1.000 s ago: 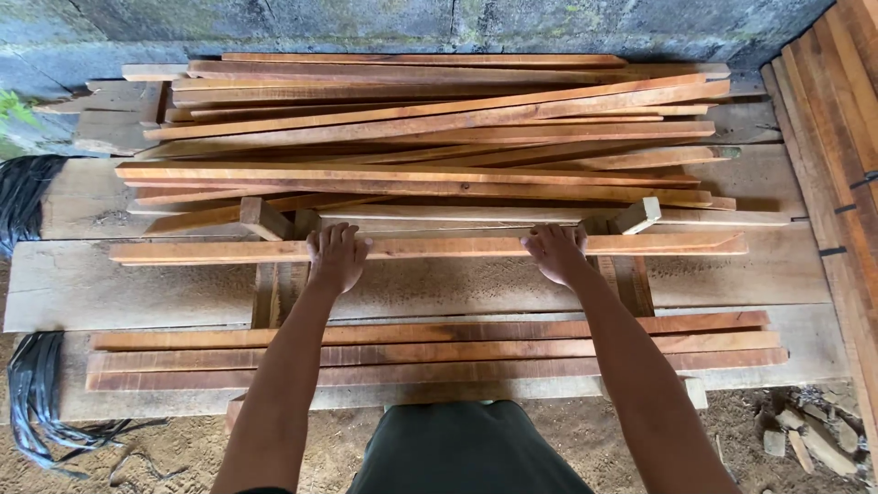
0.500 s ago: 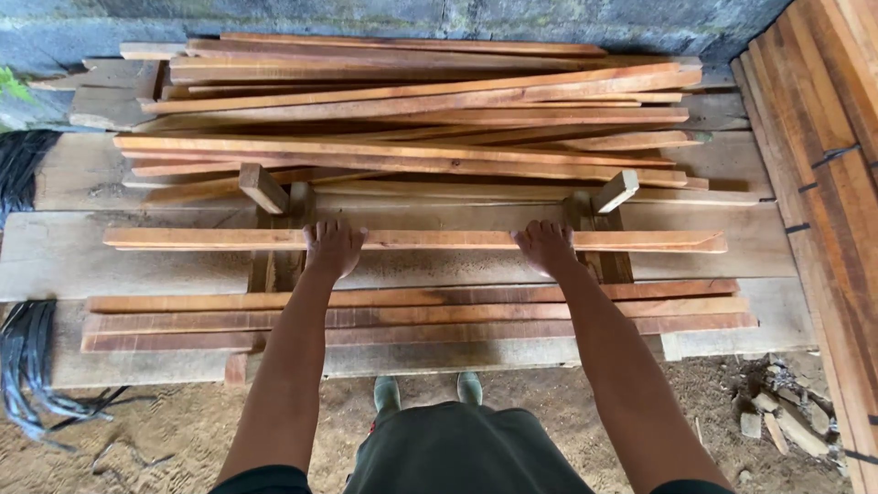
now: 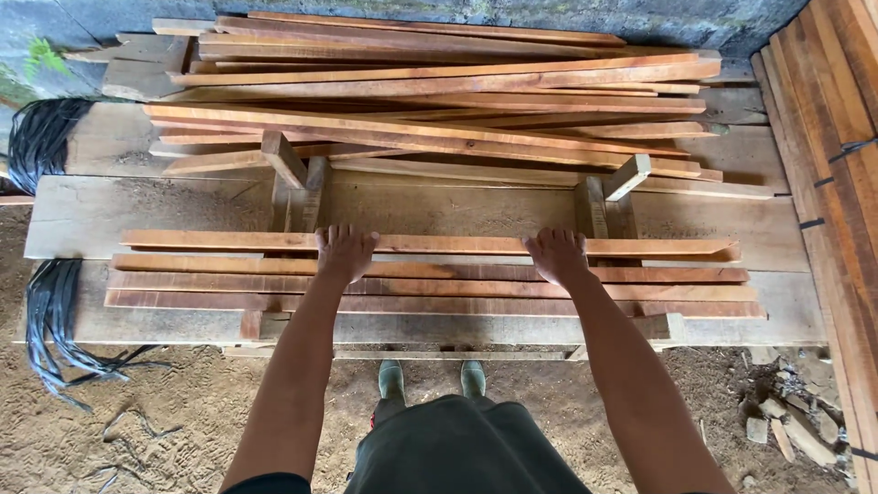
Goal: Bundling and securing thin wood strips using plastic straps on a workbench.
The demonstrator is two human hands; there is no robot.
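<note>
Two hands press flat on one long wood strip [image 3: 430, 244] in the middle of the frame: the left hand [image 3: 345, 252] and the right hand [image 3: 556, 256], fingers spread, gripping nothing. The strip has slid closer since a second ago and now lies just beside three more strips [image 3: 430, 285] below it.

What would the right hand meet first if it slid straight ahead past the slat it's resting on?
The right hand points away from the body across the top slat. Beyond the slat's far edge lies bare plank, then likely the upright block just ahead, though depth is hard to judge.
</note>
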